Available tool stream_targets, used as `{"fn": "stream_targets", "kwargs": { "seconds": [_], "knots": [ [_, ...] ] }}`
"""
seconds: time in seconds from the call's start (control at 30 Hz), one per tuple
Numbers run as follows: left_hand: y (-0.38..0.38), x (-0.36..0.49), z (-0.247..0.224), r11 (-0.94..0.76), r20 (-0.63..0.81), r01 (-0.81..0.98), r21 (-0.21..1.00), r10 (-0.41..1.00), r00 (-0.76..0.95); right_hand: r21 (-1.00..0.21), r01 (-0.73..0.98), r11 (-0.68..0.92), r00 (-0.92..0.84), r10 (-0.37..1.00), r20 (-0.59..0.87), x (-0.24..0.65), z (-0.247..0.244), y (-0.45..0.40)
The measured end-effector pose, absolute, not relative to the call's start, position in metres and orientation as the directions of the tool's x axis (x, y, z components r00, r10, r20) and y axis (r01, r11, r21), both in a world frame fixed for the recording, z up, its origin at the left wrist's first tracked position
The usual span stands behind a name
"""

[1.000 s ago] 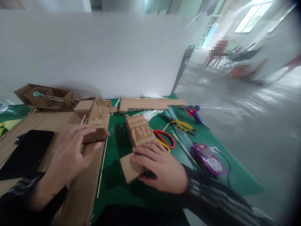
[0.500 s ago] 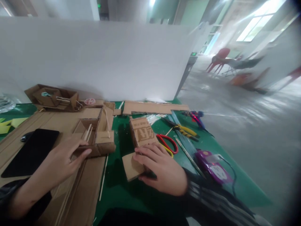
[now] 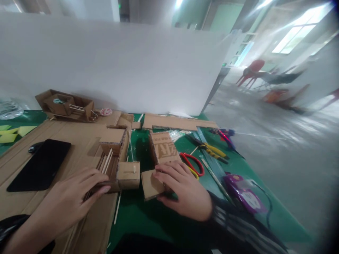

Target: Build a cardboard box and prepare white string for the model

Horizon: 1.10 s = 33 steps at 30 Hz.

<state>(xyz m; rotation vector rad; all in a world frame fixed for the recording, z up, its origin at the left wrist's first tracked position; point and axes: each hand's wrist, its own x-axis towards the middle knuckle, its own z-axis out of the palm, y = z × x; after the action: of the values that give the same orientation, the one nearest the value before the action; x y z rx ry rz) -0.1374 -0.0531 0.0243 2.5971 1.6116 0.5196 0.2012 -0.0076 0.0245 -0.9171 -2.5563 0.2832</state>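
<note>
My left hand (image 3: 76,190) pinches the near wall of an open cardboard box (image 3: 129,178) between thumb and fingers. Inside that box lie thin wooden sticks (image 3: 107,160), and a small block with a short peg juts from its right side. Across the gap, my right hand (image 3: 185,192) is wrapped over the near end of a second cardboard box (image 3: 164,147) with brown printing on top. A square cardboard piece (image 3: 151,184) sits at that end, under my right fingertips. My palm hides part of this box.
Scissors (image 3: 200,164) with red and yellow handles, pliers (image 3: 214,152), a glue gun (image 3: 225,137) and a purple power strip (image 3: 245,194) lie on the right. At left are a black phone (image 3: 39,165) and another cardboard model (image 3: 70,106). A white partition (image 3: 119,67) stands behind.
The left box has been drawn nearer to me and turned, with my left hand still on its near wall. My right hand keeps its hold. The view has shifted slightly.
</note>
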Motion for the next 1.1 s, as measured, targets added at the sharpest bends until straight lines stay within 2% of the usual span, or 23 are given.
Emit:
{"fn": "stream_targets", "kwargs": {
  "seconds": [0.43,0.57,0.8,1.1],
  "knots": [
    [-0.053,-0.131,0.023,-0.426,0.237,0.856,0.294,0.900,0.367,-0.319,0.553,0.769,-0.699,0.637,0.325,0.201,0.022,-0.007],
    [-0.050,-0.131,0.023,-0.463,0.262,0.843,0.275,0.879,0.398,-0.316,0.559,0.766,-0.694,0.641,0.327,0.202,0.023,-0.007],
    [-0.042,-0.123,0.020,-0.460,0.179,0.853,0.247,0.887,0.426,-0.312,0.549,0.775,-0.671,0.632,0.389,0.209,0.021,-0.007],
    [-0.029,-0.135,0.050,-0.488,0.133,0.864,0.128,0.871,0.472,-0.335,0.543,0.770,-0.650,0.638,0.414,0.214,0.021,-0.008]
  ]
}}
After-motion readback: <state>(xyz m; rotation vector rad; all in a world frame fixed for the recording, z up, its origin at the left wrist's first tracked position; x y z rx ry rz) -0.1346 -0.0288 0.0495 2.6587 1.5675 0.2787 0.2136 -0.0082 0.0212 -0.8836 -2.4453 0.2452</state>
